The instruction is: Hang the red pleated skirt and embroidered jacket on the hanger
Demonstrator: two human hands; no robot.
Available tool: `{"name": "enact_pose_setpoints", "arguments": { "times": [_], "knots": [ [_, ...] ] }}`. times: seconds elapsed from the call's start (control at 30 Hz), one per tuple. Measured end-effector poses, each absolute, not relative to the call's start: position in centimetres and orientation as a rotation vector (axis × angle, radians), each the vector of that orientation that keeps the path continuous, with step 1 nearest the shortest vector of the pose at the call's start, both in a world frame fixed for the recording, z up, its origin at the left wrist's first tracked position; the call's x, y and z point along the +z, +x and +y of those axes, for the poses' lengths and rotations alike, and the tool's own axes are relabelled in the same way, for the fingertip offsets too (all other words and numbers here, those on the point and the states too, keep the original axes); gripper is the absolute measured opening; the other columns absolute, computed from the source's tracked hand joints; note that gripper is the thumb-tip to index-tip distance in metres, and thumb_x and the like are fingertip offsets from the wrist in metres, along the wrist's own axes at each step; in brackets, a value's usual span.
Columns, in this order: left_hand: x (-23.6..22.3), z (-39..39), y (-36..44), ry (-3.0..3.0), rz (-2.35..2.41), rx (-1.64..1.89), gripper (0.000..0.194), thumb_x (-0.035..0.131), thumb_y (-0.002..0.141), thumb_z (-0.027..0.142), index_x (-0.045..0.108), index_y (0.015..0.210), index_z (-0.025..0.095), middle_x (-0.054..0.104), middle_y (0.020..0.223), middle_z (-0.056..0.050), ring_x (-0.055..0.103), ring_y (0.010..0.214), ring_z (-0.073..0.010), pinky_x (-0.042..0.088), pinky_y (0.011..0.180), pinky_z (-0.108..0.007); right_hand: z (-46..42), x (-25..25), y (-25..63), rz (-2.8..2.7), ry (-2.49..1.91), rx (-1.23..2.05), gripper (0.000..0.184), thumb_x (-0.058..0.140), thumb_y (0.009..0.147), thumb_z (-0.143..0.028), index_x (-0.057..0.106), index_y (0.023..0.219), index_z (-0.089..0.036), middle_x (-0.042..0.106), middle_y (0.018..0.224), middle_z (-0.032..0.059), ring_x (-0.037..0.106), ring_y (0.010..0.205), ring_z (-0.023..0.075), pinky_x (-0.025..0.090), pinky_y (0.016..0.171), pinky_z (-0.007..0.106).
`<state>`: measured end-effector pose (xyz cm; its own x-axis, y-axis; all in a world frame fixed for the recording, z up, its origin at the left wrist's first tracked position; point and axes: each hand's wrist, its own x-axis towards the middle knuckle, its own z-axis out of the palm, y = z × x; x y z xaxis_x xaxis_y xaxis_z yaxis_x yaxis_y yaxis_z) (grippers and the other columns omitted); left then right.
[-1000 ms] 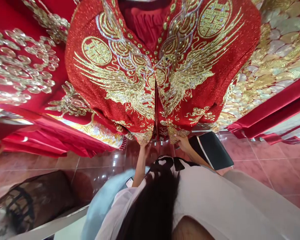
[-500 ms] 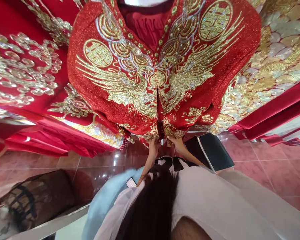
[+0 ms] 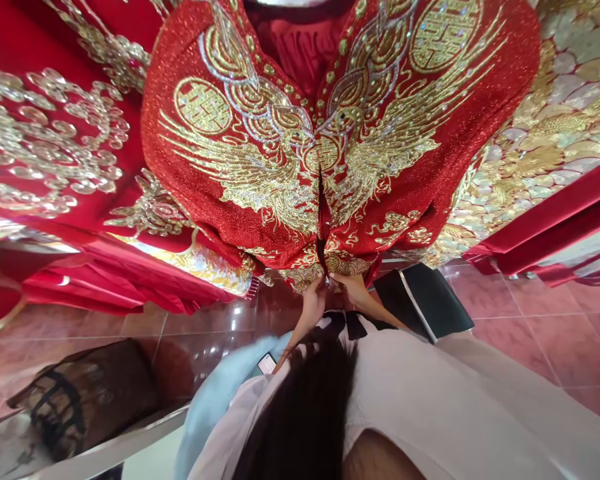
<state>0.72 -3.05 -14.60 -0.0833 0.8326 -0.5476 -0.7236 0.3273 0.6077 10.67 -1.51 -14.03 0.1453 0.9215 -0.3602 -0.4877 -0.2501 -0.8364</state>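
A red glittering jacket (image 3: 275, 220) with gold bird embroidery hangs in front of me, its front opening split in the middle below the round gold emblem. At the bottom hem, my left hand (image 3: 313, 297) is closed on the left front edge. My right hand (image 3: 349, 287) grips the right front edge close beside it. The fingertips nearly meet, and the two edges lie almost together between them. Exactly what the fingertips pinch, cloth alone or a fastener, is too small to make out.
A red garment with clear beads (image 3: 50, 147) hangs at the left, and a gold sequined one (image 3: 530, 153) at the right. A black box-like object (image 3: 437, 300) stands on the tiled floor (image 3: 535, 320). A brown bag (image 3: 105, 380) lies lower left; a phone (image 3: 267, 363) shows by my left arm.
My hands have come closer together, drawing the jacket's lower front edges toward each other. The gap at the hem has narrowed. The whole view has shifted slightly.
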Motion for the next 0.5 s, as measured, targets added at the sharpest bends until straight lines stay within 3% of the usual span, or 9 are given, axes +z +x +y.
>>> {"name": "enact_pose_setpoints", "arguments": {
  "times": [0.5],
  "knots": [
    [-15.23,-3.04,1.29,0.121,1.099,1.326,0.006,0.068,0.074,0.014,0.063,0.072,0.016,0.066,0.079,-0.003,0.062,0.083,-0.0159,0.048,0.077,-0.025,-1.72,-13.52,10.79,-0.416,-1.163,1.465,0.046,0.080,0.045,-0.018,0.063,0.088,-0.018,0.069,0.081,0.0011,0.064,0.081,0.0153,0.052,0.081,0.029]
  ]
}}
